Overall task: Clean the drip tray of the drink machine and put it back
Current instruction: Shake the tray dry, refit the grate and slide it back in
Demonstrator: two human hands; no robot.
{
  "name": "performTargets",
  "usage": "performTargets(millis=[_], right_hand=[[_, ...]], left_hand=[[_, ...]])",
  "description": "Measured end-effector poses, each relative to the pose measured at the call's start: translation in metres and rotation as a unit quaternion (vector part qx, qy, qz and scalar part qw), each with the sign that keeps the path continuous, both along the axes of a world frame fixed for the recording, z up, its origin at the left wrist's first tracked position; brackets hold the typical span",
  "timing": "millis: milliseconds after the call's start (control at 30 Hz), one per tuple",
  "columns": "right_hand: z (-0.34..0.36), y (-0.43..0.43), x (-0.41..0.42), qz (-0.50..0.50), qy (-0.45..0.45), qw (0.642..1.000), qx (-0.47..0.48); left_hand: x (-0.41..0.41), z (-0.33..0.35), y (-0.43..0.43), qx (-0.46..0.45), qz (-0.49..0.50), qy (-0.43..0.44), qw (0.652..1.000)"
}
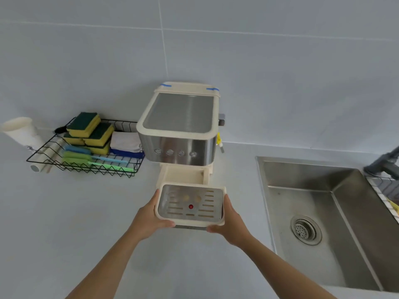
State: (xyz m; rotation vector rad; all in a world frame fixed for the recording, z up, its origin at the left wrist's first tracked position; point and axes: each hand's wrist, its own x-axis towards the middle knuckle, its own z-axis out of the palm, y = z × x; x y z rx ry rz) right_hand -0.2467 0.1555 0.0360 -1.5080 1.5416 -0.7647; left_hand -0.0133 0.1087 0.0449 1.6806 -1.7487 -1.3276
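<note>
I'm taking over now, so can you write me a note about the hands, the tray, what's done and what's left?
Left hand grips the drip tray's left edge; right hand grips its right edge.
The tray is out of the drink machine, held just in front of its empty slot.
Done: tray out; washed or not, cannot tell.
Left: wash it at the sink if needed, then slide it back.

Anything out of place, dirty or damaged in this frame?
Two yellowish stains mark the drip tray, which the left hand and right hand hold out of the machine. Blue tape strips sit on its rear top corners.
</note>
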Motion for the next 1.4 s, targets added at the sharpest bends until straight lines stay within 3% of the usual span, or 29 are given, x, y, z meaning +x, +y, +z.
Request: performTargets(millis=[233, 633, 1400], right_hand=[[-0.011, -0.036, 0.028, -0.029, 0.004, 0.999, 0.028], [-0.03, -0.06, 0.04, -0.045, 0.044, 0.996, 0.062], [-0.041, -0.114, 0.017, -0.05, 0.091, 0.985, 0.135]], left_hand=[[0.02, -0.007, -0.038, -0.01, -0.034, -0.004, 0.999], [0.029, -0.036, -0.073, 0.051, -0.049, -0.025, 0.997], [0.009, -0.043, -0.114, 0.019, -0.04, -0.021, 0.999]])
